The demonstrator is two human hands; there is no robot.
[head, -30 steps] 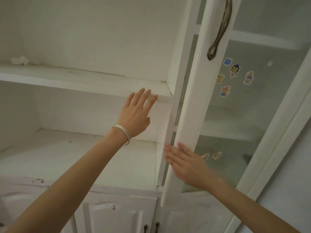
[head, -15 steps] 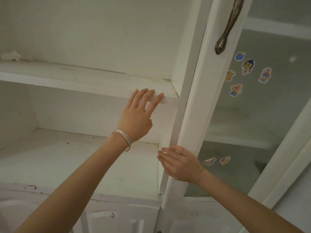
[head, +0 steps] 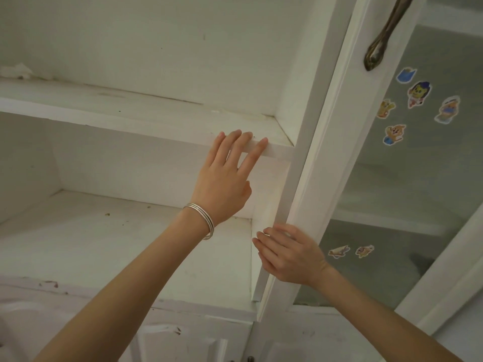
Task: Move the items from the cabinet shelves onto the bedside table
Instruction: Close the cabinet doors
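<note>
Flat left hand [head: 222, 184] had reached the centre-frame shelf [head: 130, 113] edge, right hand [head: 290, 257] gripping the door [head: 326, 126]; shelves looked nearly cleared.

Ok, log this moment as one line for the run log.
left hand: fingers flat on upper shelf edge | right hand: holds door edge | white scrap on upper shelf, far left

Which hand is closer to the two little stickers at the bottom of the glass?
The right hand. It holds the door just left of those stickers; the left hand is higher up, fingertips on the upper shelf.
</note>
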